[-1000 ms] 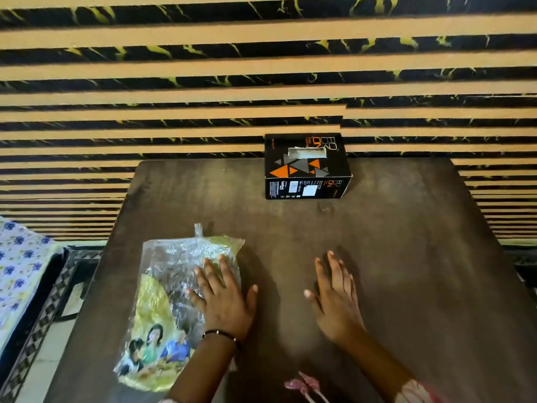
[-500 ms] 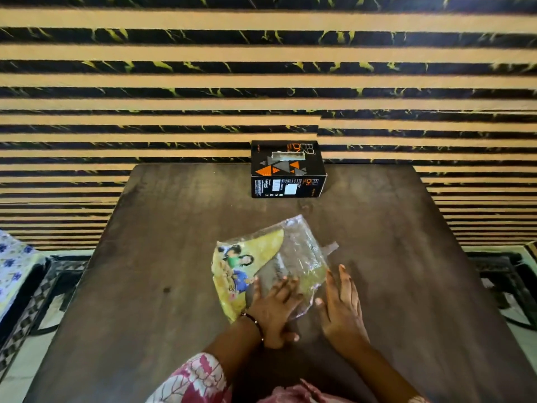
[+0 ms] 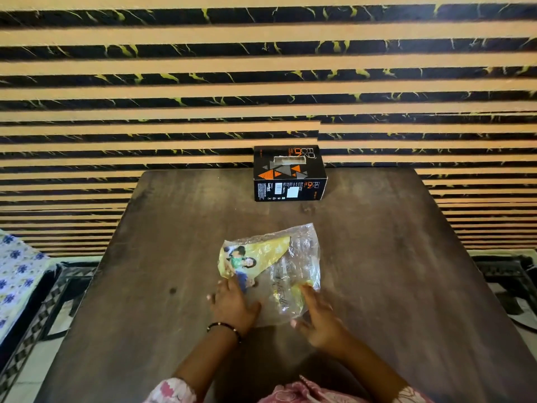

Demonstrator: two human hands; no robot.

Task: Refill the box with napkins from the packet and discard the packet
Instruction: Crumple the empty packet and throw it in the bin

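1. The left hand [image 3: 232, 306] lies flat, fingers spread, on the near-left edge of the packet [image 3: 270, 269].
2. The right hand [image 3: 319, 318] rests open on its near-right corner.
3. The packet lies flat on the tabletop [image 3: 377, 271], between and beyond both hands.
4. The box [image 3: 289, 174] stands well apart at the far edge.

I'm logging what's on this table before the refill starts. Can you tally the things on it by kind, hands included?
Boxes: 1, the black and orange box at the far edge.
Packets: 1, the clear and yellow plastic packet.
Hands: 2, the left hand and the right hand, both resting on the packet's near end.
Total: 4
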